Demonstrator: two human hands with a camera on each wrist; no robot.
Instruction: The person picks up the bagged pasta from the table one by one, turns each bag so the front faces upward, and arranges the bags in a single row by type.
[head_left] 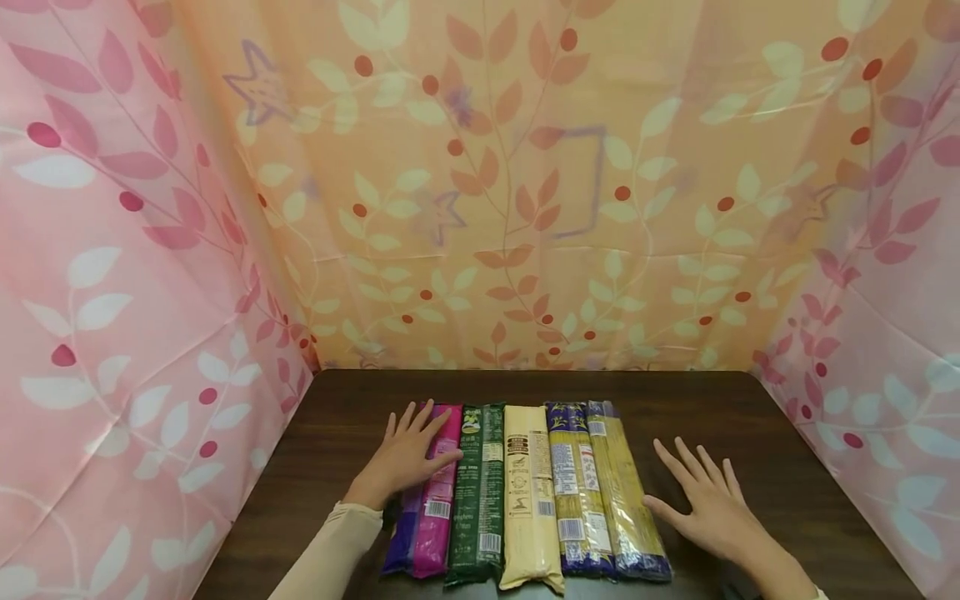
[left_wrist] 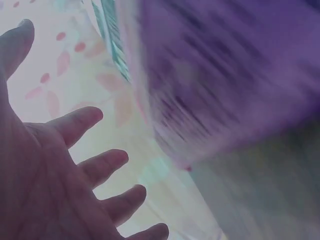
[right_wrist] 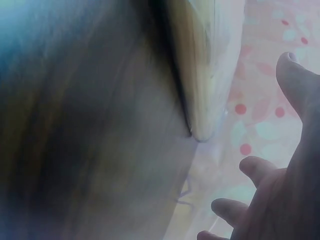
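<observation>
Several long packets lie side by side on the table. Leftmost is a purple-and-magenta packet, also large and blurred in the left wrist view as a purple packet. Then come a green packet, a cream packet, a blue-and-yellow noodle packet and a clear packet of yellow noodles. My left hand spreads its fingers over the magenta one, thumb pointing toward the green. My right hand, fingers apart, hovers right of the clear packet, its thumb by that packet's edge.
The dark brown wooden table extends on both sides of the row and behind it. Leaf-patterned curtains enclose it, with an orange curtain at the back and pink curtains along the sides.
</observation>
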